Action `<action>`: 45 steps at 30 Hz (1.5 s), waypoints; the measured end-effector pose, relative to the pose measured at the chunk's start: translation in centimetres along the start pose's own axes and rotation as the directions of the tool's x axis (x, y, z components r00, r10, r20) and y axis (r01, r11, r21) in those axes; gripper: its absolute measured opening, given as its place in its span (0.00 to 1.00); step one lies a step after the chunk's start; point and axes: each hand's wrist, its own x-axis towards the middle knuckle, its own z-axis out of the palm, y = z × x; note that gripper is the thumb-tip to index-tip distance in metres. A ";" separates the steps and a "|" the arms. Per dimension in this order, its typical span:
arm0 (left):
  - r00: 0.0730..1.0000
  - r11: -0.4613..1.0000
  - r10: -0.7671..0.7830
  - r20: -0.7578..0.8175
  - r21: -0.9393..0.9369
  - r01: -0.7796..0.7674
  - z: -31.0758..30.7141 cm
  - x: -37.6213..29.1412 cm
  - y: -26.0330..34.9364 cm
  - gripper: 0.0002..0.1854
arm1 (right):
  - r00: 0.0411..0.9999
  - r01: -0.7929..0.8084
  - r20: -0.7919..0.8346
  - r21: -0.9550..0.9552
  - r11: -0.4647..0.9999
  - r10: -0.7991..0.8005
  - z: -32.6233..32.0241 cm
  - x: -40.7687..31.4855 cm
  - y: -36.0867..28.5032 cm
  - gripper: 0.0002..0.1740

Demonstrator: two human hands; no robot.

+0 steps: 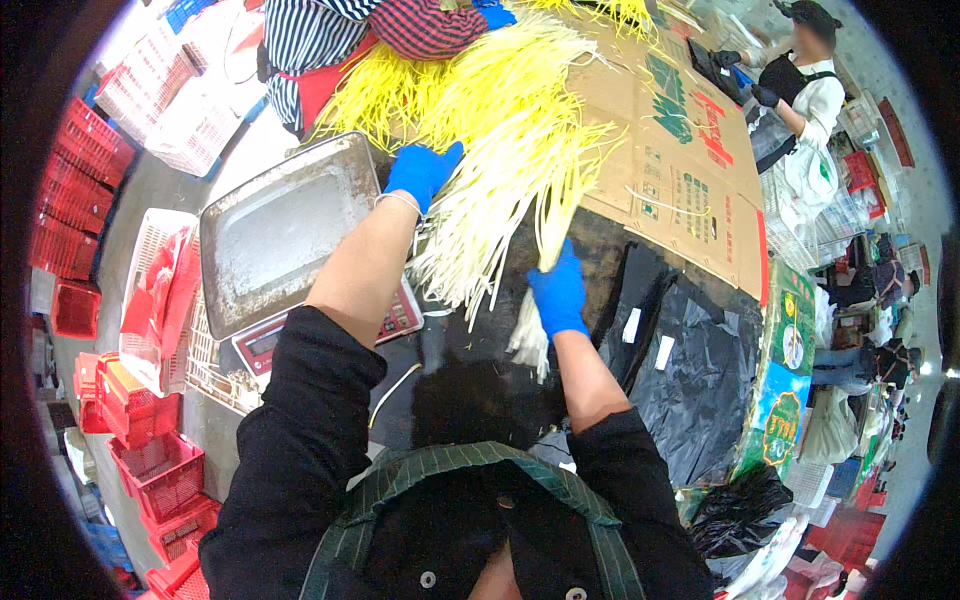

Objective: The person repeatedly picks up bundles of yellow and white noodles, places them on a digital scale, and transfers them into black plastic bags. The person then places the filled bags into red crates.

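Note:
Both of my hands wear blue gloves. My right hand (559, 289) is closed around a bunch of long pale yellow vegetable stalks (559, 225), whose whitish ends hang out below the fist. A large heap of the same yellow stalks (510, 142) lies across the dark table. My left hand (424, 174) rests at the heap's left edge, its thumb side against the stalks; whether its fingers hold any cannot be told. Under my left forearm a worn metal tray (292, 217) sits on a digital weighing scale (255, 349).
A flattened cardboard sheet (667, 157) covers the table's far right. Black plastic bags (697, 367) with white labels lie at the right. Across the table stands a person in striped sleeves (427, 26); another person (806, 90) is at the upper right. Red crates (161, 465) are stacked on the left floor.

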 end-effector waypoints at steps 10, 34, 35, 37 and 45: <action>0.914 0.895 -0.265 0.308 -0.274 0.352 6.0 -6.0 7.4 0.50 | 0.846 -0.533 0.433 0.665 0.523 0.312 0.6 4.3 -5.1 0.36; 0.717 -0.163 0.074 0.693 -0.701 0.695 1.9 -19.9 7.5 0.22 | 0.542 -0.836 0.820 0.505 -0.215 -0.184 -4.0 -2.6 -0.5 0.31; 0.742 0.043 0.017 0.670 -0.742 0.669 2.5 -20.2 7.6 0.22 | 0.522 -0.838 0.842 0.475 -0.269 -0.140 -3.6 -2.7 -0.6 0.32; 0.814 0.228 0.104 0.571 -0.811 0.539 3.6 -20.5 8.0 0.21 | 0.564 -0.819 0.824 0.566 0.096 -0.046 -3.0 -2.7 -0.8 0.27; 0.745 0.065 0.076 0.663 -0.749 0.660 1.3 -19.5 4.8 0.18 | 0.587 -0.791 0.791 0.606 -0.084 0.171 -3.8 -3.7 1.0 0.23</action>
